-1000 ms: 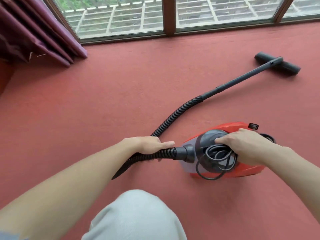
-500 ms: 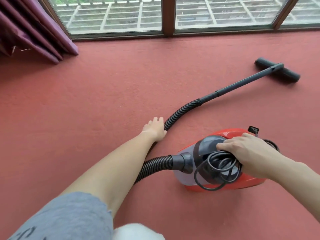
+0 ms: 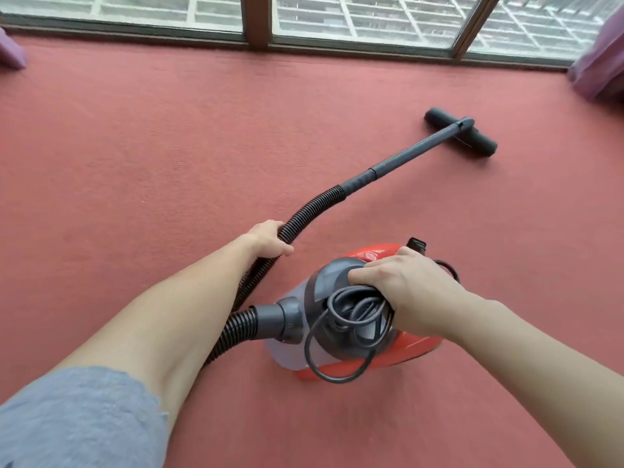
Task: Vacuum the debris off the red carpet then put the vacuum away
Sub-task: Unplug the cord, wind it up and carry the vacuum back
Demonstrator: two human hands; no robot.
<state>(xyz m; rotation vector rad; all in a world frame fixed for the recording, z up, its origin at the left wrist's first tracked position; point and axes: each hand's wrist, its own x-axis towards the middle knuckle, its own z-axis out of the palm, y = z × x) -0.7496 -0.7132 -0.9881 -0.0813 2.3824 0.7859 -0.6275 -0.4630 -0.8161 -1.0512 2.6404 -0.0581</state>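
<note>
Red plastic vacuum body [image 3: 415,349] sits on the red carpet [image 3: 135,146] close to the person, with its hose socket facing left. The right hand [image 3: 405,288] is curled around the coiled cord [image 3: 344,315] on top of it. The left hand [image 3: 266,243] grips the ribbed hose [image 3: 314,207], and from there the straight wand [image 3: 415,150] points up-right toward the window [image 3: 354,18], with the floor head [image 3: 486,143] lying crosswise at its end.

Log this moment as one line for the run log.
left hand grips hose | right hand holds coiled cord on vacuum body | floor head on carpet
</note>
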